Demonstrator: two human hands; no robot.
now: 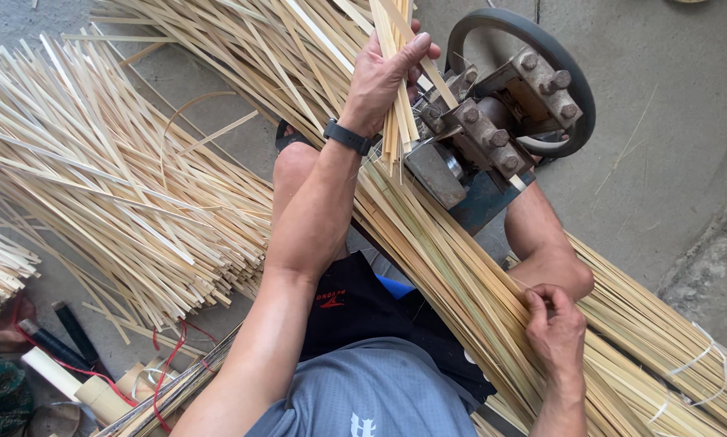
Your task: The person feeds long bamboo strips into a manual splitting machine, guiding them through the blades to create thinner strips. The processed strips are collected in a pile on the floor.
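overhead, left hand clamped on bamboo strips, right hand pinching one sliver of the lap bundle

Small bundle of bamboo strips: pale yellow, thin, flat, held near upright, clamped between the left hand's fingers and palm, lower ends sticking out below the fist, just above the long strips.

Long bamboo strips: thick sheaf, yellow-green, lying diagonally from upper left to lower right. Right hand's fingertips pinch at its top layer; sheaf passes under those fingers and on past them both ways.
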